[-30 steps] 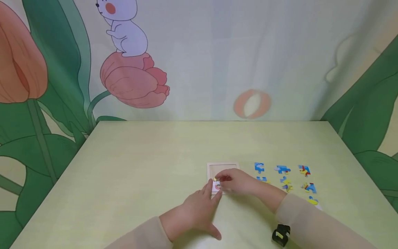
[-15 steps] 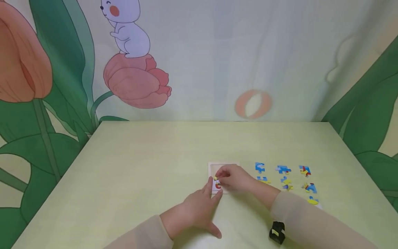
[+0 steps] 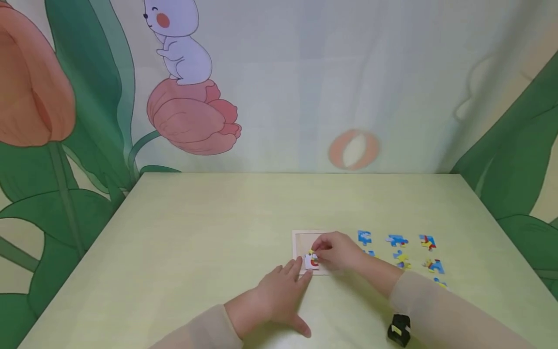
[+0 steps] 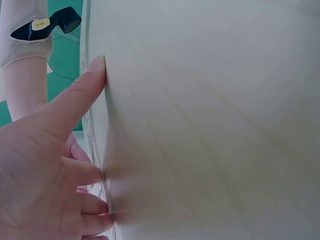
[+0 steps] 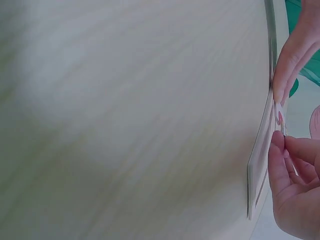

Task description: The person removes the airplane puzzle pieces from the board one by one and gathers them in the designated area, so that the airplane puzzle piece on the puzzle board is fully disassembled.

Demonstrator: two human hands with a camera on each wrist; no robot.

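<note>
A small jigsaw piece [image 3: 311,261], white with red and yellow, lies in the lower left part of a shallow square wooden tray [image 3: 294,242]. My right hand [image 3: 340,251] pinches its upper edge between thumb and index finger; the right wrist view shows this right hand [image 5: 297,185] from the side, its fingertips close together on the piece. At the tray's lower left corner rests my left hand [image 3: 279,293], fingers spread and fairly straight, thumb out on the table. In the left wrist view, the left hand's [image 4: 50,160] fingertips touch the tray's edge.
Several loose jigsaw pieces lie in rows right of the tray, among them a blue one [image 3: 364,237] and a red and yellow one [image 3: 428,242]. The right forearm partly covers them. A black device [image 3: 399,329] sits at the right sleeve. A printed curtain [image 3: 279,87] hangs behind the table.
The pinched piece and my right hand have shifted slightly right, away from the tray's left side. More of the piece's white face shows now. The left hand has stayed nearly still.
</note>
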